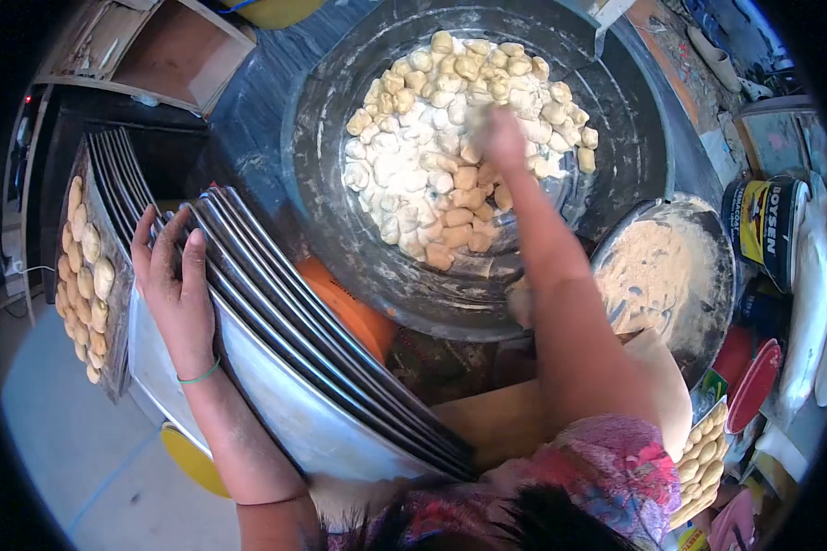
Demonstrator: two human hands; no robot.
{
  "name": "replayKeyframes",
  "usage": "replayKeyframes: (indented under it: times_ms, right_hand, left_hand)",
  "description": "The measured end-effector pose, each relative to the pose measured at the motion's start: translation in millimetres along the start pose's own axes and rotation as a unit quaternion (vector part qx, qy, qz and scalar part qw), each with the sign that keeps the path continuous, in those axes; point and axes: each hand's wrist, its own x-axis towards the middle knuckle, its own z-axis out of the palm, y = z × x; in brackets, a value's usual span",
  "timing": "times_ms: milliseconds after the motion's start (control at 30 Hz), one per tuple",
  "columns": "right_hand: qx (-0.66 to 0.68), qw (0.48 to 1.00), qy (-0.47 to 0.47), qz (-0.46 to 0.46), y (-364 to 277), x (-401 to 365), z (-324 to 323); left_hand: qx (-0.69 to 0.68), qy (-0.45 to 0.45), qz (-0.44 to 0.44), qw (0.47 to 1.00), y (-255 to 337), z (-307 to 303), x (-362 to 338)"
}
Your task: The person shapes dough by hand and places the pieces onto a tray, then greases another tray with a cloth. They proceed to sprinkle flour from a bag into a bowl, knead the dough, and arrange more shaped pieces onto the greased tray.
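My left hand (176,280), with a thin green band at the wrist, rests on a stack of metal baking trays (312,367). Its fingers are spread over the upper tray edges. Inside a large black basin (413,303), my right hand (503,142) is over a heap of dough pieces (400,165); motion smears its fingers, so I cannot make out what they hold. White flour coats the pieces left of the hand thickly. Those below it look browner, and the ones along the far side are yellowish.
A tray of dough pieces (84,275) stands at the left, another (705,455) at the lower right. Beside the basin sits a round black pan of tan powder (657,266). A Boysen can (764,230) stands further right. An orange object (345,308) lies between trays and basin.
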Motion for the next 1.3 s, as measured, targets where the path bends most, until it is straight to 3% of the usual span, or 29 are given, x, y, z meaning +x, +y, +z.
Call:
replayKeyframes:
  times_ms: [33, 100, 200, 233, 267, 300, 333, 367, 433, 467, 533, 567, 667, 767, 800, 833, 867, 933, 1033, 1100, 1133, 1200, 1267, 1300]
  right_hand:
    - [0.086, 0.985, 0.029, -0.147, -14, -26, 15]
    - [0.083, 0.948, -0.153, -0.265, -53, -54, 11]
    - [-0.038, 0.956, -0.178, -0.230, -64, -31, -8]
    - [-0.121, 0.968, -0.078, -0.204, -40, -9, -1]
    - [-0.044, 0.976, 0.123, -0.174, -15, 7, 0]
    - [-0.067, 0.997, 0.010, 0.023, -19, 19, -35]
    - [0.027, 0.990, 0.096, 0.100, 29, 36, -9]
    - [0.079, 0.972, 0.013, 0.223, 52, 47, -9]
    - [-0.032, 0.970, -0.053, 0.237, 13, 31, -21]
    - [-0.025, 0.973, -0.048, 0.225, 9, 26, -10]
    - [-0.141, 0.976, -0.076, 0.149, -18, -8, 15]
    - [-0.154, 0.984, -0.035, 0.088, -23, -36, 37]
    - [-0.191, 0.969, -0.134, -0.085, -71, -103, 24]
    - [-0.149, 0.928, -0.200, -0.278, -49, -116, 24]
    - [-0.157, 0.919, -0.173, -0.318, -31, -103, 21]
    - [-0.145, 0.940, -0.232, -0.203, -27, -87, 2]
    - [-0.171, 0.961, -0.205, -0.077, -44, -74, -44]
    - [-0.139, 0.975, -0.029, 0.173, 20, -52, -15]
    - [0.020, 0.924, 0.081, 0.373, 24, -43, -23]
    - [0.003, 0.928, 0.018, 0.372, 20, -47, 10]
    - [-0.093, 0.954, -0.042, 0.282, -13, -63, 8]
    - [-0.217, 0.952, -0.183, 0.115, -88, -96, -10]
    - [-0.125, 0.946, -0.296, -0.046, -119, -132, -9]
    - [-0.088, 0.936, -0.333, -0.072, -125, -129, -5]
  left_hand:
    - [0.000, -0.001, 0.000, 1.000, 1, 0, 0]
    - [-0.006, 0.001, 0.001, 1.000, 2, 0, 0]
    - [-0.015, 0.001, 0.003, 1.000, -1, -1, -1]
    - [-0.021, 0.001, 0.002, 1.000, -1, -2, -2]
    - [-0.018, 0.001, -0.005, 1.000, 0, -2, -2]
    - [-0.004, -0.007, -0.005, 1.000, 0, -2, -2]
    - [0.008, -0.014, -0.005, 1.000, 0, -4, -2]
    - [0.019, -0.018, -0.004, 1.000, 0, -4, -1]
    - [0.021, -0.012, 0.003, 1.000, -3, -3, -1]
    - [0.024, -0.006, 0.003, 1.000, -2, -3, -1]
    - [0.021, 0.000, 0.004, 1.000, -4, -1, 0]
    - [0.021, 0.001, 0.003, 1.000, -5, 0, 0]
    - [0.023, 0.003, 0.002, 1.000, -4, 1, 1]
    - [0.003, 0.009, 0.007, 1.000, -8, 1, 1]
    - [-0.002, 0.010, 0.007, 1.000, -8, 1, 0]
    - [-0.007, 0.012, 0.006, 1.000, -9, 1, 1]
    - [-0.012, 0.015, 0.004, 1.000, -10, 1, 1]
    - [0.013, 0.014, 0.000, 1.000, -7, 1, 0]
    - [0.027, 0.014, 0.003, 1.000, -7, 0, 1]
    - [0.025, 0.020, 0.010, 0.999, -7, 1, 2]
    - [0.030, 0.017, 0.008, 0.999, -6, 1, 2]
    - [0.020, 0.024, 0.006, 0.999, -6, 3, 2]
    - [0.010, 0.023, 0.002, 1.000, -8, 3, 2]
    - [0.017, 0.025, 0.011, 0.999, -10, 2, 3]
